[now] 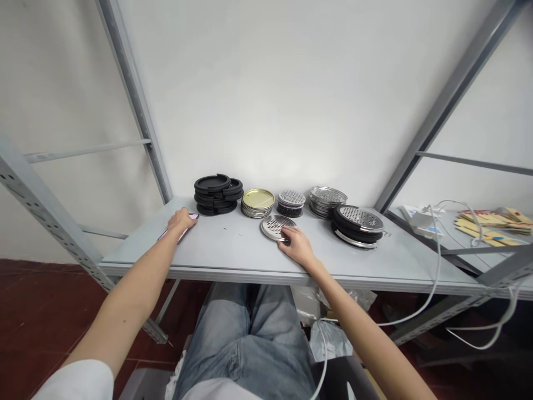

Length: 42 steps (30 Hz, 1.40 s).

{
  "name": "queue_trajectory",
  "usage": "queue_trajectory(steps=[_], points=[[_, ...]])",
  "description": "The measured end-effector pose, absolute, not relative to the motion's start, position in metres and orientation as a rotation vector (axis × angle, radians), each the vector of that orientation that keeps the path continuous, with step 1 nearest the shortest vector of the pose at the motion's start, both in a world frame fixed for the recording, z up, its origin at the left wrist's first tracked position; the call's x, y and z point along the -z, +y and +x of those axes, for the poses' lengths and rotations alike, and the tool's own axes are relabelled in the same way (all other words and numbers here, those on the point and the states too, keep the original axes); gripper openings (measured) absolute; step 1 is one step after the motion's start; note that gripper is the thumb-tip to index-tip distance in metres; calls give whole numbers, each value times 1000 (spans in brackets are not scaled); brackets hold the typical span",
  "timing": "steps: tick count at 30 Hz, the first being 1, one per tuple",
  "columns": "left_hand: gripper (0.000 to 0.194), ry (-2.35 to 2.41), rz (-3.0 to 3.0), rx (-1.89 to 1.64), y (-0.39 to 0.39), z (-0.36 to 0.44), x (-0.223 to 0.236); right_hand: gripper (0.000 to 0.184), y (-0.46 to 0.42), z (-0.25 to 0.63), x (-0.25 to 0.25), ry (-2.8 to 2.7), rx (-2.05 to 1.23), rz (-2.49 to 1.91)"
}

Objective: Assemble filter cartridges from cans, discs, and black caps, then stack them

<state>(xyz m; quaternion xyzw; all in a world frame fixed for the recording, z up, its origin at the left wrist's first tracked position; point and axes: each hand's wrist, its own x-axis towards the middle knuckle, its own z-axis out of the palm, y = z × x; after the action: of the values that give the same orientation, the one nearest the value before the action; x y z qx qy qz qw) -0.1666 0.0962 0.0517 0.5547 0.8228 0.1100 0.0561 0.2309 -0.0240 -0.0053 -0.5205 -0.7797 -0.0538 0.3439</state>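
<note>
My left hand (180, 220) is at the left of the shelf, its fingers closed over a flat, phone-like object (184, 233) with a dark pinkish face. My right hand (298, 245) has its fingers and thumb on the right edge of a round perforated metal plate (275, 226), which lies flat near the middle. Behind that plate are a stack of gold-topped round lids (258, 199) and a smaller stack of perforated metal discs (291, 201). Black rings (213, 191) are piled at the back left. Nearest on the right is a stack of black rings with a perforated metal plate (360, 218) on top.
More silvery round plates (327, 199) are stacked at the back right. Grey metal uprights (135, 100) frame the grey shelf (233, 250). A white cable (435, 278) hangs over the right side. Yellow pieces (491, 225) lie on the neighbouring shelf, and plastic bags (328, 340) are below.
</note>
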Motion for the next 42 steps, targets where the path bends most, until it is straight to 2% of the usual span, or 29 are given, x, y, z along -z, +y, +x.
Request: queue_trajectory(steps=[4, 9, 13, 15, 19, 22, 25, 33, 42], points=[[64, 2502, 1650, -328, 92, -166, -57, 12, -23, 231, 7, -2021, 132, -1352], [64, 2475, 1649, -338, 87, -165, -52, 13, -24, 231, 7, -2021, 145, -1350], [89, 2521, 1621, -310, 92, -162, -62, 9, -25, 230, 5, -2029, 145, -1355], [93, 2601, 1709, -391, 100, -153, -82, 10, -26, 230, 4, -2033, 144, -1354], [71, 2352, 2254, -622, 118, -116, -129, 12, -26, 229, 5, -2022, 148, -1373], [50, 2102, 2535, -479, 127, -87, -145, 15, -26, 229, 5, -2017, 147, -1385], [38, 2154, 2455, -302, 131, -71, -140, 16, -27, 228, 4, -2029, 138, -1392], [34, 2025, 2444, -501, 153, -88, -128, 52, -26, 225, 6, -2007, 146, -1415], [29, 1737, 2517, -610, 169, -119, -141, 40, -6, 211, -3, -1956, 155, -1335]])
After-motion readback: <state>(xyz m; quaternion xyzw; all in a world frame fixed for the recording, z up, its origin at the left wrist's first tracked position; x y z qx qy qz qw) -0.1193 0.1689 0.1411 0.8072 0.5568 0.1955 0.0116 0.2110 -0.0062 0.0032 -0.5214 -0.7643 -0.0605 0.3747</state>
